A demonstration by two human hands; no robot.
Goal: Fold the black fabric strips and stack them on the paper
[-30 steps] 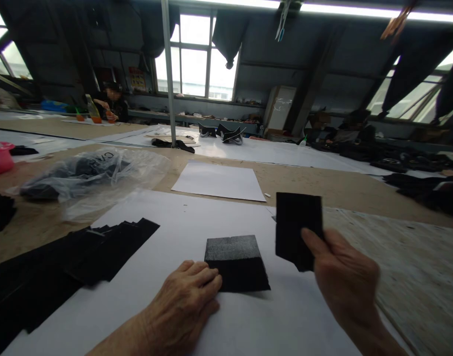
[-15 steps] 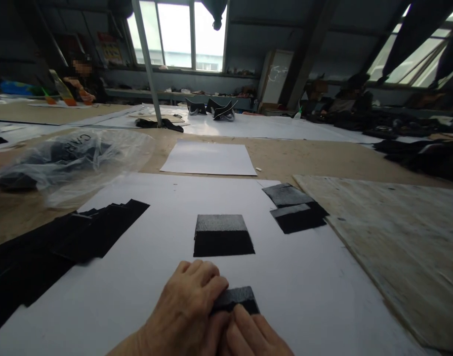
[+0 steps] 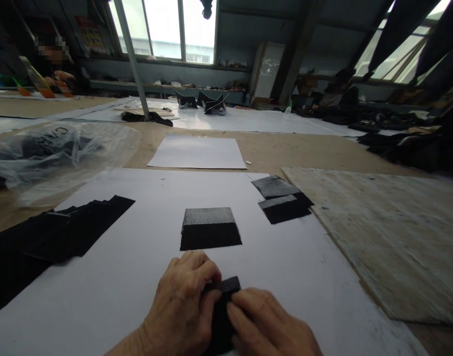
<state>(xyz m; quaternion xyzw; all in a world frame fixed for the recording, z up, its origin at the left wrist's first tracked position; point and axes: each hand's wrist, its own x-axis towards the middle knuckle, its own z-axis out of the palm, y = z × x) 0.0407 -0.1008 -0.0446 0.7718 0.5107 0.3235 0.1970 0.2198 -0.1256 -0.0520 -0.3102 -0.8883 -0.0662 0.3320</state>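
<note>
On the white sheet (image 3: 111, 296) close to me lies a black fabric piece (image 3: 222, 316) with a greyer strip along its far edge. My left hand (image 3: 185, 296) is closed on its left side, thumb and fingers pinching near the strip. From the right, my right hand (image 3: 267, 316) pinches the same piece, with its fingertips near the middle. Both hands hide parts of the piece. Just beyond them a small stack of black pieces with a grey band (image 3: 210, 230) lies flat, apart from the hands.
Long black fabric strips (image 3: 70, 227) overlap at left, beside a clear plastic bag (image 3: 74, 153). More grey-banded pieces (image 3: 281, 198) lie at right by a flat board (image 3: 382, 237). A white paper (image 3: 198, 152) and a metal pole (image 3: 133, 64) stand farther back. A person sits at far left.
My right hand has moved rightward and farther from my left. More of the black fabric now shows between the hands, and less of its grey strip. The whole view has shifted slightly.
</note>
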